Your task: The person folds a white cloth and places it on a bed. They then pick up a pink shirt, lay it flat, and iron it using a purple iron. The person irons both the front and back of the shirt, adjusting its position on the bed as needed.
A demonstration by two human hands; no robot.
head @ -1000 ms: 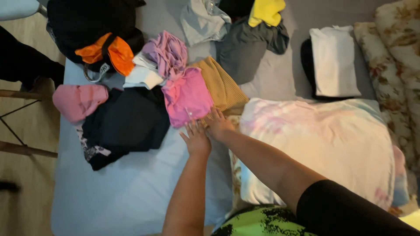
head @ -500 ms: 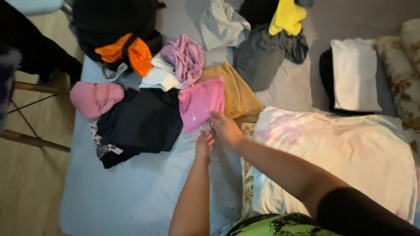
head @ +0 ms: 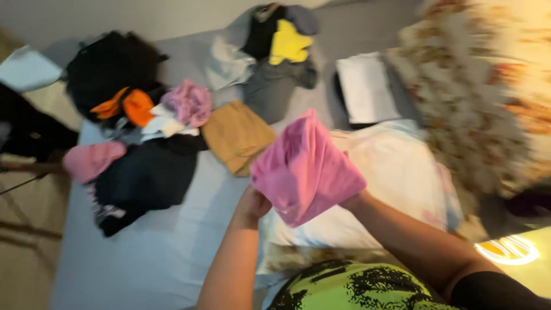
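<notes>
Bed (head: pixel 149 270) with a pale blue-grey sheet is seen from above; it fills most of the view and serves as the sorting surface. A floral cover (head: pixel 488 97) is bunched along the right side, blurred. A large pale pillow (head: pixel 396 172) lies just under the raised arms.

Clothes are spread loose over the upper half of the sheet: black garment (head: pixel 146 178) at left, black heap (head: pixel 109 69) above it, tan folded piece (head: pixel 238 135) mid, grey piece (head: pixel 272 92) with a yellow one (head: pixel 290 43) on top, small orange (head: pixel 129 106), mauve (head: pixel 189 103) and pink (head: pixel 92 161) items between. Wooden floor (head: pixel 23 252) shows at left.

Pink garment (head: pixel 304 169) is held up off the bed, above the pillow, stretched between both hands so it hangs open. Left hand (head: pixel 252 204) is closed on its lower left edge. Right hand (head: pixel 350 201) is mostly hidden behind the cloth; fingers cannot be made out, though the cloth seems gripped there.
</notes>
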